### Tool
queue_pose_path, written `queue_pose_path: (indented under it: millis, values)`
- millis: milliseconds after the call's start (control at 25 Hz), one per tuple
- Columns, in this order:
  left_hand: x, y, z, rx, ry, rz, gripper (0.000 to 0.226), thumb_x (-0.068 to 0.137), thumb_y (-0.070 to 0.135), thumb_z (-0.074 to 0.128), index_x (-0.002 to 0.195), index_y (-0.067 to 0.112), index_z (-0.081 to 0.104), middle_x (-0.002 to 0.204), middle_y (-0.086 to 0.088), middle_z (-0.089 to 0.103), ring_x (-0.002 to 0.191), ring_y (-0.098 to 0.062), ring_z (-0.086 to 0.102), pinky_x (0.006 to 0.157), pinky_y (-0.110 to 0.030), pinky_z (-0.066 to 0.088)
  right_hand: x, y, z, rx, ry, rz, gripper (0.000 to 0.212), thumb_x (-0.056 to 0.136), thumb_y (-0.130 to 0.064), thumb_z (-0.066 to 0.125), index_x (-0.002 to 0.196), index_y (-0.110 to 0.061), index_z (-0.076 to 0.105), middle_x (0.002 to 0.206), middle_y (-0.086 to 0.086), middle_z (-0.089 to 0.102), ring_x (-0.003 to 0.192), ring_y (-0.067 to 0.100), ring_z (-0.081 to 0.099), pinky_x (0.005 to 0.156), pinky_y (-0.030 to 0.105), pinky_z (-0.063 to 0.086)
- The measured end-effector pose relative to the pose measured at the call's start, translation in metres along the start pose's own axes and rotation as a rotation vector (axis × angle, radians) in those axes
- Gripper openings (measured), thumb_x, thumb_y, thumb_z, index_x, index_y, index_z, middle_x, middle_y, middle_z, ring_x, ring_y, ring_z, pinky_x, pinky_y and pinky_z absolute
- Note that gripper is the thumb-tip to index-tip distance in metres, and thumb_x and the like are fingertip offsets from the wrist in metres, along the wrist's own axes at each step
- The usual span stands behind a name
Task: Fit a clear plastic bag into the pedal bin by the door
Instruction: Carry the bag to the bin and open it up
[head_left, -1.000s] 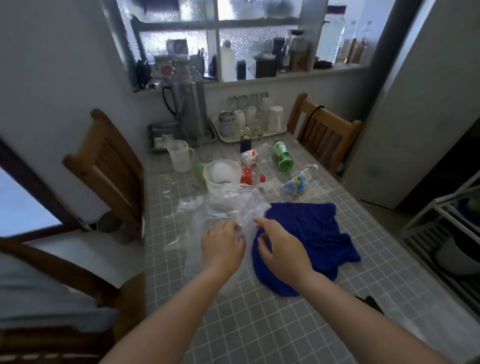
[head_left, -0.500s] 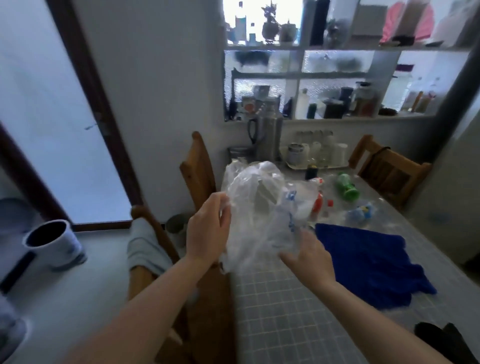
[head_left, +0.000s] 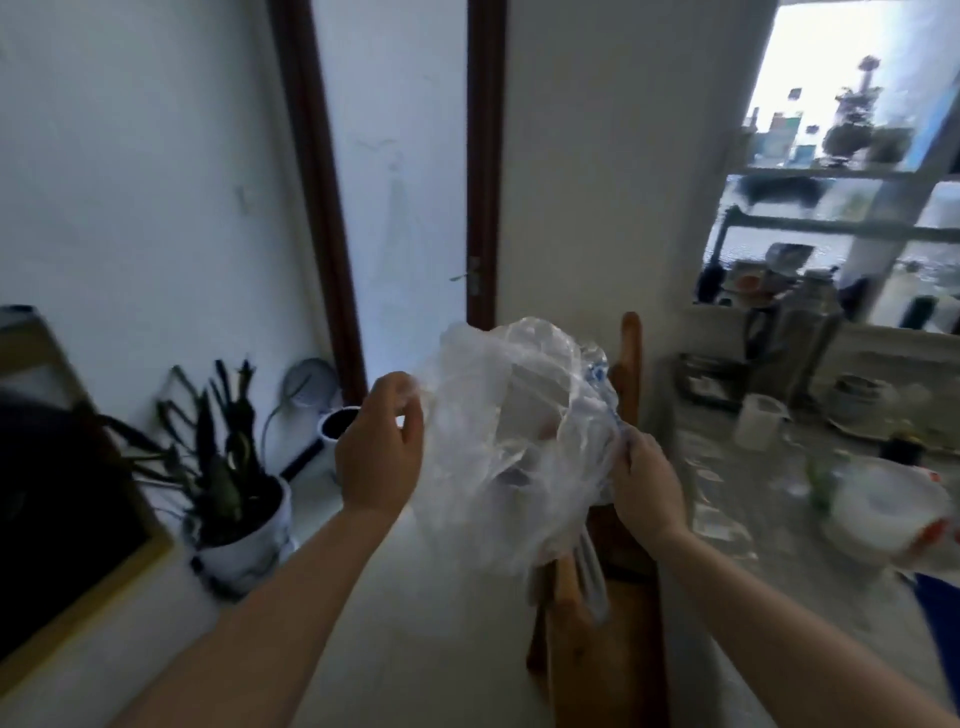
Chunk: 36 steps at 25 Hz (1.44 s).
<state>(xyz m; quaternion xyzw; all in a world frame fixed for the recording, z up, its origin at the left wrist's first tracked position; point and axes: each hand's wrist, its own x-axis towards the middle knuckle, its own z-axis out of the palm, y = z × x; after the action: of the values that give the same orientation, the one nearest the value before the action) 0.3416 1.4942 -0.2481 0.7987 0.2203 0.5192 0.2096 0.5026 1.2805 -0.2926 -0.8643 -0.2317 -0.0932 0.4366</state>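
Both hands hold the clear plastic bag (head_left: 511, 447) up in mid-air, in front of the chest, between the door (head_left: 400, 171) and the wooden chair (head_left: 618, 519). The left hand (head_left: 382, 449) has its fingers (head_left: 410, 410) pinched on the bag's left edge; the right hand (head_left: 644, 486) is clenched on a gathered fold at the bag's right side. The bag is crumpled and puffed between them, its mouth not clearly visible.

The step in hand looks like carrying the bag away from the table (head_left: 810, 499), at the right, and starting to spread it open. The pedal bin (head_left: 340, 423), a small white bin with a dark opening and its lid raised, stands on the floor at the foot of the door frame, far left of the hands and just beyond the potted plant (head_left: 228, 483).

Next, the mouth of the bag needs finding and pulling wide, and then the person has to move toward the bin and lower the bag into it, folding the rim over the edge.
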Motion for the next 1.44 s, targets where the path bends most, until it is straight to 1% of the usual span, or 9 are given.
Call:
queue_pose_path:
  millis: [80,160,360,480,640,720,920,1200,1440]
  values:
    - [0.007,-0.042,-0.036,0.1,0.058,-0.116,0.019,0.091,0.016,0.056,0.109,0.014,0.056,0.091,-0.015,0.071,0.075,-0.037,0.065,0.058,-0.036,0.045,0.003,-0.034,0.033,0.03,-0.007,-0.061,0.027,0.097,-0.022,0.04,0.119,-0.018,0.055,0.121,0.001,0.048,0.085,0.007,0.048,0.07,0.013,0.036]
    - [0.011,-0.077,-0.069,0.186,0.13,-0.2,0.018,0.091,0.017,0.055,0.109,0.013,0.057,0.093,-0.017,0.07,0.077,-0.039,0.065,0.06,-0.036,0.043,0.007,-0.064,0.063,0.02,-0.003,-0.098,0.027,0.095,-0.021,0.043,0.119,-0.022,0.055,0.12,0.002,0.045,0.09,0.01,0.047,0.078,0.022,0.039]
    - [0.015,-0.137,-0.116,0.359,0.155,-0.349,0.018,0.092,0.02,0.053,0.109,0.015,0.055,0.099,-0.013,0.069,0.083,-0.037,0.064,0.065,-0.034,0.039,0.026,-0.108,0.123,0.097,-0.068,-0.108,0.018,0.086,-0.016,0.058,0.103,-0.019,0.061,0.102,0.003,0.064,0.086,0.016,0.059,0.077,0.037,0.05]
    - [0.023,-0.17,-0.114,0.437,0.077,-0.418,0.019,0.091,0.022,0.052,0.109,0.014,0.056,0.097,-0.012,0.068,0.081,-0.035,0.063,0.065,-0.033,0.038,0.043,-0.113,0.156,0.121,-0.121,-0.122,0.021,0.088,-0.016,0.053,0.107,-0.017,0.062,0.092,0.002,0.067,0.078,0.02,0.06,0.071,0.033,0.048]
    - [0.047,-0.211,-0.074,0.46,-0.104,-0.558,0.014,0.09,0.024,0.047,0.1,0.017,0.053,0.088,-0.006,0.061,0.069,-0.022,0.051,0.064,-0.033,0.038,0.079,-0.107,0.201,0.209,-0.187,-0.06,0.024,0.097,-0.018,0.039,0.108,-0.013,0.06,0.08,0.002,0.065,0.067,0.019,0.059,0.057,0.029,0.045]
    - [0.071,-0.231,-0.041,0.418,-0.183,-0.625,0.013,0.091,0.024,0.04,0.09,0.015,0.05,0.088,-0.007,0.057,0.071,-0.023,0.05,0.065,-0.036,0.04,0.112,-0.102,0.226,0.241,-0.234,-0.035,0.024,0.097,-0.018,0.036,0.105,-0.011,0.058,0.09,0.01,0.065,0.075,0.022,0.059,0.065,0.033,0.047]
    - [0.152,-0.271,0.048,0.387,-0.331,-0.628,0.022,0.094,0.027,0.033,0.085,0.011,0.045,0.092,-0.013,0.055,0.075,-0.028,0.05,0.066,-0.037,0.037,0.203,-0.093,0.277,0.224,-0.32,-0.071,0.029,0.084,-0.035,0.062,0.105,-0.016,0.054,0.099,0.005,0.057,0.083,0.018,0.057,0.072,0.034,0.051]
    - [0.227,-0.307,0.155,0.21,-0.426,-0.603,0.041,0.08,0.06,0.04,0.086,0.02,0.049,0.09,0.001,0.05,0.078,-0.018,0.054,0.066,-0.034,0.038,0.306,-0.08,0.329,0.155,-0.228,-0.068,0.027,0.079,-0.013,0.071,0.097,-0.013,0.051,0.087,0.004,0.054,0.072,0.02,0.055,0.067,0.031,0.048]
    - [0.279,-0.349,0.23,0.144,-0.436,-0.618,0.009,0.089,0.03,0.049,0.087,0.023,0.052,0.08,0.003,0.055,0.075,-0.022,0.056,0.063,-0.032,0.038,0.377,-0.071,0.379,0.165,-0.197,0.066,0.015,0.088,-0.017,0.06,0.091,-0.011,0.047,0.072,0.001,0.053,0.062,0.016,0.051,0.057,0.031,0.042]
